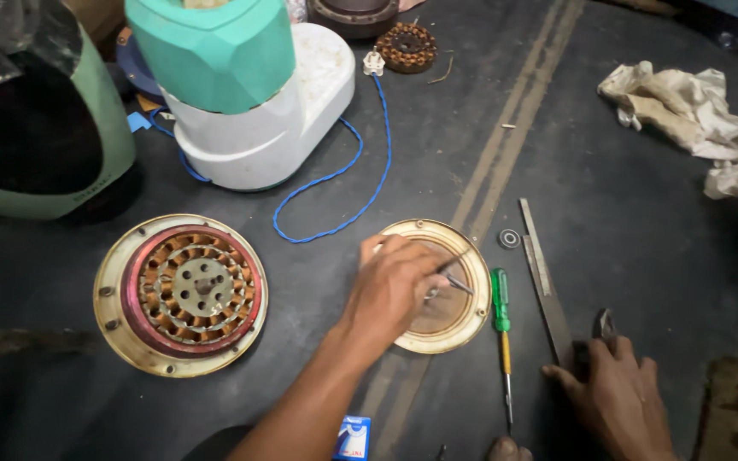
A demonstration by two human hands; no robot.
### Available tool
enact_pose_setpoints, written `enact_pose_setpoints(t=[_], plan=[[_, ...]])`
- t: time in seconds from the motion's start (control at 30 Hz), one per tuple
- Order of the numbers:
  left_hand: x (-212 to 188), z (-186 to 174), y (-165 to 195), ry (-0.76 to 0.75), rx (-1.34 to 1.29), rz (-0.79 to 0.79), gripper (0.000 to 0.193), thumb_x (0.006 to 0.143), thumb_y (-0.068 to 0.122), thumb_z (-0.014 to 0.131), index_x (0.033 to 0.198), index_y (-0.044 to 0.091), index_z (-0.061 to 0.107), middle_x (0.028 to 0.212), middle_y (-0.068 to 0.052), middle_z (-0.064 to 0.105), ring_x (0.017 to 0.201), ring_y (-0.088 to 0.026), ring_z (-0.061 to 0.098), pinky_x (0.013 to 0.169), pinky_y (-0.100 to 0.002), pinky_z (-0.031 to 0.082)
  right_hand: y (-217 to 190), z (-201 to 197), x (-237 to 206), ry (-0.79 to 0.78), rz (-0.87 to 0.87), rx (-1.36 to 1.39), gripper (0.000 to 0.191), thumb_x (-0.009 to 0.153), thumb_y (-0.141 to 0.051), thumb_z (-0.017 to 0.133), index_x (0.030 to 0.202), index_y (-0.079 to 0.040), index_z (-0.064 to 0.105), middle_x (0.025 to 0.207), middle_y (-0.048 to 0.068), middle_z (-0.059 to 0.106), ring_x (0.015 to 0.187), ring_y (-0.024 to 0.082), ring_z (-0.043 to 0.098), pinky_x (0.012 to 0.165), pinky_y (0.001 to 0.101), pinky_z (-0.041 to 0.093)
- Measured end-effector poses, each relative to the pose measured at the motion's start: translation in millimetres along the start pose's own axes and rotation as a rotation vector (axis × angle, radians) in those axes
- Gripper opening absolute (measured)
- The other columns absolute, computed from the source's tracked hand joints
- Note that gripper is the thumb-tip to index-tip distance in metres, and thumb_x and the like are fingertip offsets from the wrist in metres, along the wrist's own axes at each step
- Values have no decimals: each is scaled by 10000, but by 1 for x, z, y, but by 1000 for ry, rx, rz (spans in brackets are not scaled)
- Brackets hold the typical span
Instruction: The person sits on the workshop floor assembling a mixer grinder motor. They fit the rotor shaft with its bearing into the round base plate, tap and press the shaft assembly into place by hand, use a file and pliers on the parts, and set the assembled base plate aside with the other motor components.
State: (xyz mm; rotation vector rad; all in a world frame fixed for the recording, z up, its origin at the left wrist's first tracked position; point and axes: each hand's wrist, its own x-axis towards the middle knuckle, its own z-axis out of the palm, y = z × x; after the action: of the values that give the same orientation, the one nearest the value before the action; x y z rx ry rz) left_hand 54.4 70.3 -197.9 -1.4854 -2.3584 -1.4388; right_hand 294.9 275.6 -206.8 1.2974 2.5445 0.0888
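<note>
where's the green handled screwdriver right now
In the head view the green-handled screwdriver lies on the dark mat right of centre, between the round metal cover and the flat file.

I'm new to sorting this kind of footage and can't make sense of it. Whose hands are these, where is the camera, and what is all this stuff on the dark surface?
There is no machine here: a person works with bare hands, and the single camera sits on their head, looking down.

The left hand rests over a round cream-coloured cover plate and pinches a thin metal tool against its middle. The right hand lies at the lower right on the end of a long flat metal file; what it grips I cannot tell.

On the dark mat also lie a green-handled screwdriver, a small bearing, a round motor part with copper windings, a white and green appliance with a blue cord, and a crumpled rag.
</note>
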Motion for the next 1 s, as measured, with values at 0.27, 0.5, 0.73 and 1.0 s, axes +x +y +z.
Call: enact_pose_setpoints(t=[0.27, 0.5, 0.73, 1.0], plan=[[-2, 5, -3, 47, -2, -77, 302, 866, 254, 739, 1139, 127, 764, 1108, -22, 754, 1084, -235, 636, 983, -441, 380, 2, -1, 15, -32, 146, 258, 448, 724, -411, 868, 1012, -72, 822, 1056, 158, 735, 1019, 321, 684, 953, 405, 545], [-2, 8, -3, 43, -6, -119, 301, 855, 263, 749, 1126, 132, 764, 1123, -20, 755, 1102, -237, 633, 964, -434, 392, 43, 16, 33, -122, 442, 1077, 338, 889, -195, 707, 1145, 23, 740, 979, 176, 744, 870, 278, 681, 806, 413, 524], [1, 6, -2, 96, -134, -76, 265, 826, 208, 772, 1057, 80, 787, 1108, -65, 774, 1112, -270, 686, 980, -425, 460, 57, 12, 37, -51, 231, 1572, 452, 1052, -93, 485, 1489, 17, 450, 909, 122, 568, 737, 234, 581, 598, 437, 502], [3, 5, -6, 112, -322, -93, 258, 786, 129, 771, 1026, 35, 775, 1062, -118, 777, 1009, -313, 738, 918, -393, 554, -9, -69, -21, -131, -202, 1010, 580, 1019, -135, 609, 1590, -143, 510, 795, 128, 576, 627, 176, 499, 520, 351, 467]])
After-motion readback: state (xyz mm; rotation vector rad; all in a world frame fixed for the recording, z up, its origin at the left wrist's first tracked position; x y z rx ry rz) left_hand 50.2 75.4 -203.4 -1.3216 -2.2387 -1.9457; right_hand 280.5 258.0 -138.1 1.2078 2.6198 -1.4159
